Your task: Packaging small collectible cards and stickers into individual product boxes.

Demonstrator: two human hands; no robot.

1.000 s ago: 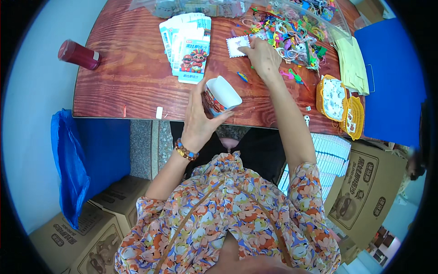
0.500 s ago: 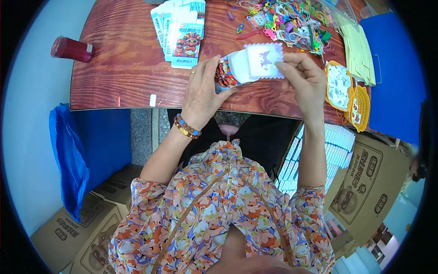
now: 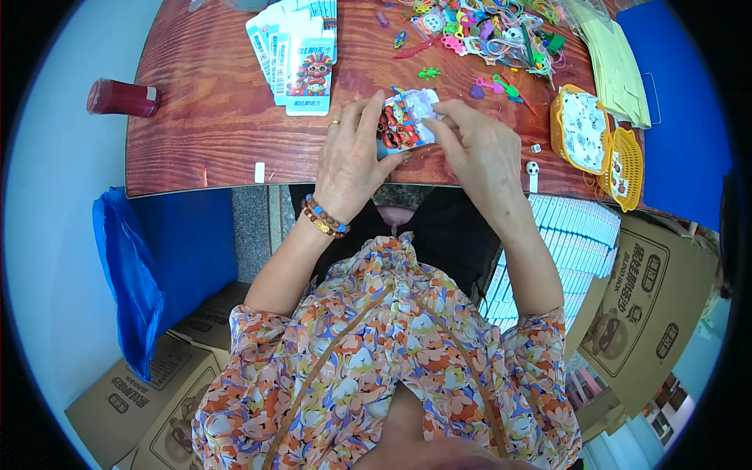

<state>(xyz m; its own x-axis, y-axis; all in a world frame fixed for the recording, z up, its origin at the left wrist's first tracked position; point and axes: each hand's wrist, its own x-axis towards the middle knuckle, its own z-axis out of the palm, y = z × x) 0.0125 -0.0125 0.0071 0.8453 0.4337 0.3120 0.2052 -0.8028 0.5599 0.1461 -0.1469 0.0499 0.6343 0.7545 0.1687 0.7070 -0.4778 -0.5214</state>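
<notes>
In the head view, the left hand (image 3: 351,149) holds a small printed box (image 3: 398,127) between thumb and fingers, just above the table's near edge. The right hand (image 3: 482,149) has thumb and fingertips narrowly spaced at a pale card (image 3: 424,102) by the box's right end; whether they pinch or only press it, I cannot tell.

Flat boxes (image 3: 309,78) lie fanned beyond the left hand, well apart from a red jar (image 3: 121,99). Beyond the right hand spreads a trinket pile (image 3: 501,35), with a green trinket (image 3: 428,74) lying just past the box. A die (image 3: 536,148) and a ball-topped strap (image 3: 533,174) sit beside the right wrist, short of two yellow baskets (image 3: 558,129) and yellow sheets (image 3: 615,74).

The table (image 3: 204,94) gives its widest stretch of wood between jar and flat boxes. Its near edge runs under both wrists; packed boxes (image 3: 572,227) stand below it at right.
</notes>
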